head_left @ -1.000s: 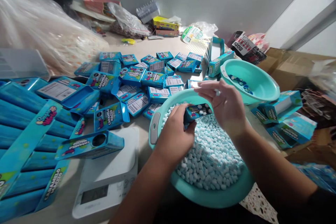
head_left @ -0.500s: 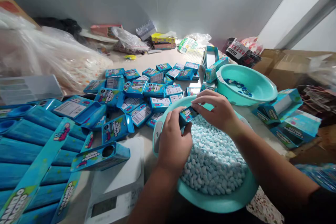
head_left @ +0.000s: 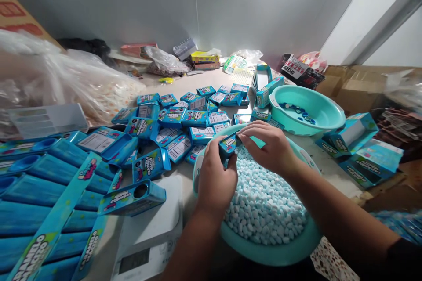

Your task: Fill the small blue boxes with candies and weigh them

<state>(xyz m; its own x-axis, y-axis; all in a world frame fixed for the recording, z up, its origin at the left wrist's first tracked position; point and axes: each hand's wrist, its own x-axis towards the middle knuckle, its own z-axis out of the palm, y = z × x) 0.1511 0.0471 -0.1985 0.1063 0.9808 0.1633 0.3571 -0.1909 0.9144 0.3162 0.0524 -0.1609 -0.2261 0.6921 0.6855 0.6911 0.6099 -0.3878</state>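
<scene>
My left hand (head_left: 216, 180) and my right hand (head_left: 268, 147) both grip one small blue candy box (head_left: 228, 144) above a teal basin (head_left: 280, 250). The basin is heaped with pale blue candy pieces (head_left: 263, 206). My right fingers pinch the box's right end, and my left fingers wrap its left side. Several more small blue candy boxes (head_left: 184, 118) lie scattered on the table just beyond my hands.
A second teal basin (head_left: 325, 120) with a few dark blue pieces stands at the right. A white scale (head_left: 148, 237) carries an open blue box (head_left: 133, 197). Long blue display cartons (head_left: 39, 193) fill the left. Plastic bags (head_left: 66, 79) and cardboard boxes (head_left: 359, 83) line the back.
My right hand has come down from above the box and closed on its end. The box's open face with candies no longer shows. The view has shifted slightly downward.
</scene>
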